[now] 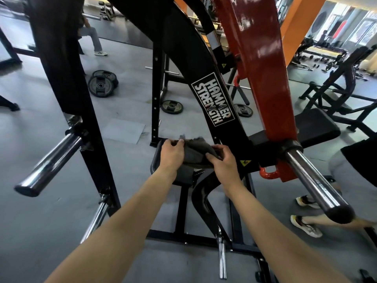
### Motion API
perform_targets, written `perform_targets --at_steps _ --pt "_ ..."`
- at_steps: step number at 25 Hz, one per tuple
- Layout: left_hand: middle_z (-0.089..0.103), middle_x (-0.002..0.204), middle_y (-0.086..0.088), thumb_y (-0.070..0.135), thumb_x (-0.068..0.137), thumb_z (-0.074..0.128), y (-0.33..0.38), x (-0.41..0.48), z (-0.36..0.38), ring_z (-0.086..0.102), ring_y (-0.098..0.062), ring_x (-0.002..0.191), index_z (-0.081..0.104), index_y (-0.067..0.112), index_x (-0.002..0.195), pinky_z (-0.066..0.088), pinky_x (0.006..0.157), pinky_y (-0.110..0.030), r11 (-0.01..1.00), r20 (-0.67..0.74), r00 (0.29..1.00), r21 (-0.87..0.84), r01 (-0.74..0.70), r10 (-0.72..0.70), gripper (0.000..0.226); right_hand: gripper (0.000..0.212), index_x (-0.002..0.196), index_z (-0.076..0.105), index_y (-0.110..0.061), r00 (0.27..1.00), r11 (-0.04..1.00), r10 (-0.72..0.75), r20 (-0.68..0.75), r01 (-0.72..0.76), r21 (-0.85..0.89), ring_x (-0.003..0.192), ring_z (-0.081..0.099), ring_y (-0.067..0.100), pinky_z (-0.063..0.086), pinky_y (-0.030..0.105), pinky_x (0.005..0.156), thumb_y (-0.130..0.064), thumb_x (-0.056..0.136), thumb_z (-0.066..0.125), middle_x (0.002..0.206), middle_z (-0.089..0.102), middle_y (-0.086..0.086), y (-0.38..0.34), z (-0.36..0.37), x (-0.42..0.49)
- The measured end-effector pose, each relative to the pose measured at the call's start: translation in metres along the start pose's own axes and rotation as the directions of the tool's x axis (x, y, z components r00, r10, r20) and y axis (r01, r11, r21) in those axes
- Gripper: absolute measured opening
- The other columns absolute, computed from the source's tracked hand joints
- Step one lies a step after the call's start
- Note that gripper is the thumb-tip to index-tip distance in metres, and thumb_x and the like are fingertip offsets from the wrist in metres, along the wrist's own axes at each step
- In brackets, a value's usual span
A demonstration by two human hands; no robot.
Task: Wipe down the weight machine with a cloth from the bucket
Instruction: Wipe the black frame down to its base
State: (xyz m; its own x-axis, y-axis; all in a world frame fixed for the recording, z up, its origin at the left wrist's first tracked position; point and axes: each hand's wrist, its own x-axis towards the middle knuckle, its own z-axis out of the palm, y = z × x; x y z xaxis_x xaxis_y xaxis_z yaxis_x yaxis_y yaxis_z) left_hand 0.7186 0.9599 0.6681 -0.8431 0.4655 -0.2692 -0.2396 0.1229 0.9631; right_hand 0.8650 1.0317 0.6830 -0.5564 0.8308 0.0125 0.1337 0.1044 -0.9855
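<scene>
A dark grey cloth (193,154) is stretched between both my hands in the middle of the view. My left hand (171,154) pinches its left edge and my right hand (222,162) grips its right side. The cloth hangs just above a black padded seat (156,158) of the weight machine. The machine's black frame (214,103), labelled Hammer Strength, slopes up behind the cloth, next to a red lever arm (265,78). No bucket is in view.
Chrome weight pegs stick out at the left (51,162) and at the right (318,182). Weight plates (102,83) lie on the grey floor behind. Another person's legs and shoes (306,223) stand at the right. More gym machines (334,94) fill the far right.
</scene>
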Motion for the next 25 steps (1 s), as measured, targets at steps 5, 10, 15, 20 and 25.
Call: perform_targets --at_steps 5,10,15,20,25 --pt "0.067 0.112 -0.014 0.028 0.095 0.055 -0.017 0.007 -0.01 0.064 -0.027 0.1 0.057 0.003 0.119 0.056 0.091 -0.044 0.989 0.052 0.99 0.069 0.127 -0.131 0.035 0.014 0.104 0.071 -0.019 0.999 0.997 0.029 -0.022 -0.027 0.075 0.099 0.07 0.017 0.058 0.023 0.08 -0.01 0.094 0.067 0.107 0.072 0.007 -0.003 0.013 0.001" --pt "0.057 0.123 -0.016 0.037 0.092 0.053 -0.016 0.003 -0.009 0.059 -0.034 0.107 0.05 0.007 0.118 0.051 0.089 -0.043 0.974 -0.023 0.999 0.223 0.04 -0.036 0.039 0.018 0.113 0.063 -0.014 0.986 0.991 0.135 -0.097 -0.134 0.018 0.086 0.066 0.014 0.056 0.025 0.066 -0.016 0.096 0.067 0.102 0.065 0.003 -0.001 0.011 0.005" --pt "0.069 0.1 0.003 0.049 0.091 0.071 0.006 -0.031 -0.013 0.067 -0.01 0.093 0.064 0.018 0.111 0.054 0.078 -0.025 0.893 0.499 0.858 0.324 -0.313 0.12 0.038 0.025 0.106 0.065 -0.012 0.978 0.984 0.171 -0.123 -0.176 -0.032 0.093 0.065 0.018 0.055 0.033 0.079 -0.034 0.095 0.072 0.1 0.068 0.004 0.005 0.009 0.011" --pt "0.076 0.097 -0.002 0.017 0.088 0.07 0.003 -0.03 -0.011 0.072 -0.012 0.091 0.072 0.015 0.103 0.059 0.088 -0.031 0.86 0.623 0.774 0.329 -0.39 0.112 0.015 0.034 0.099 0.066 -0.017 0.979 0.982 0.19 -0.074 -0.19 0.001 0.093 0.07 0.019 0.06 0.036 0.083 -0.048 0.089 0.075 0.098 0.073 0.004 0.001 0.009 0.01" --pt "0.075 0.087 0.006 0.01 0.086 0.065 0.004 -0.023 -0.012 0.07 -0.005 0.082 0.076 0.017 0.098 0.056 0.073 -0.02 0.786 0.498 0.809 0.342 -0.515 0.314 0.017 0.043 0.102 0.073 -0.013 0.983 0.981 0.184 0.011 -0.184 0.053 0.09 0.075 0.022 0.063 0.04 0.079 -0.046 0.078 0.086 0.094 0.078 0.006 -0.006 0.005 0.006"
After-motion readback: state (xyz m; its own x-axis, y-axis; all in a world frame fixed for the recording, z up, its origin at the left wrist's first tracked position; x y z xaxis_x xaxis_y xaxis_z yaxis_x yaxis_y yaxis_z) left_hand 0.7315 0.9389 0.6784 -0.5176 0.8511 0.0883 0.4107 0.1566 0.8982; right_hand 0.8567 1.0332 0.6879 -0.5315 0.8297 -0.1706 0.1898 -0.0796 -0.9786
